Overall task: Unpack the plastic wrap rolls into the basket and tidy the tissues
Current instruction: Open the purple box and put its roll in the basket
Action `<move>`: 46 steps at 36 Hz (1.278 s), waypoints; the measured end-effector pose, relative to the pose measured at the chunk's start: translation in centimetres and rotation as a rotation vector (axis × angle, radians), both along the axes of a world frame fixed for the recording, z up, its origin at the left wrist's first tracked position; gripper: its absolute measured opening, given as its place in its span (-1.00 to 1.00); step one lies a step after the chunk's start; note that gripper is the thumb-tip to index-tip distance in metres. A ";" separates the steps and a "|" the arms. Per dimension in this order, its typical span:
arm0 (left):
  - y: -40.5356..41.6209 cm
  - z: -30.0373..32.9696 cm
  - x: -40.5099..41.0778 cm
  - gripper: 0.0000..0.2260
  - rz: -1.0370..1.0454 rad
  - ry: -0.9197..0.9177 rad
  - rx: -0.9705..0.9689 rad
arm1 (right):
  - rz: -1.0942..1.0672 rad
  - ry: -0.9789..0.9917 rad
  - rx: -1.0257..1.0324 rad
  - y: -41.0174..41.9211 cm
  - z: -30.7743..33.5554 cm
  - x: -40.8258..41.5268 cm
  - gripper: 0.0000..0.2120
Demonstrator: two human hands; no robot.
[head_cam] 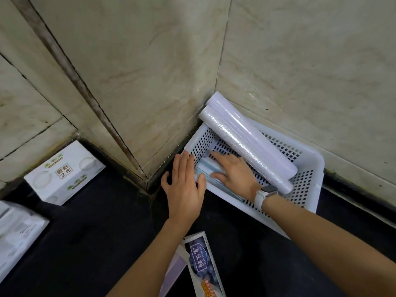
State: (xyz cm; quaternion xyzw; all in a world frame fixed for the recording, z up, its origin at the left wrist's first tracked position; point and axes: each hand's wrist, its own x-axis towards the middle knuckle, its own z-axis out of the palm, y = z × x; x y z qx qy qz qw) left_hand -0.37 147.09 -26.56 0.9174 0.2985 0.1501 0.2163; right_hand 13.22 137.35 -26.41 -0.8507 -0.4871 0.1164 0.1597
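Observation:
A white perforated basket (pixel 308 166) sits in the corner against the marble wall. Two pale rolls of plastic wrap (pixel 250 142) lie diagonally in it, their far ends sticking out over the rim. Several tissue packs (pixel 206 168) with blue trim lie flat in the basket's left part. My right hand (pixel 233 170), with a white watch on its wrist, presses flat on the packs. My left hand (pixel 184 189) rests with straight fingers on the basket's left rim and the packs' edge.
A printed plastic wrap box (pixel 203 266) lies on the dark counter near me. A white tissue box (pixel 64 174) stands at the left against the wall, with another white package (pixel 17 234) at the far left edge.

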 end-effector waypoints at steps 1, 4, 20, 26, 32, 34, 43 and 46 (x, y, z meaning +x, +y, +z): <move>0.0 0.0 0.0 -0.49 -0.001 0.006 0.004 | 0.046 -0.011 0.029 -0.3 0.2 0.0 -0.46; 0.0 0.1 -0.1 -0.48 -0.011 0.033 0.005 | 0.232 -0.037 0.054 -1.3 0.4 0.1 -0.53; 1.5 2.8 -1.6 -0.56 -0.124 0.129 -0.098 | 0.155 0.008 -0.073 -1.9 4.1 -1.2 -0.51; 1.7 6.9 -7.2 -0.66 0.027 -0.120 -0.232 | -0.012 0.021 0.228 -1.9 8.7 -7.1 -0.71; 2.2 5.7 -18.1 -0.70 0.227 -0.126 -0.265 | 0.176 0.155 0.230 1.0 8.6 -17.3 -0.68; 3.2 4.8 -22.1 -0.69 0.318 -0.082 -0.258 | 0.242 0.202 0.188 2.8 7.8 -20.4 -0.67; 9.2 0.0 -37.0 -0.31 0.726 0.359 -0.436 | 0.557 0.000 -0.025 14.3 4.7 -30.1 -0.61; 11.3 -2.3 -39.9 -0.19 0.701 0.502 -0.474 | 0.637 -0.128 -0.114 19.8 4.3 -33.2 -0.54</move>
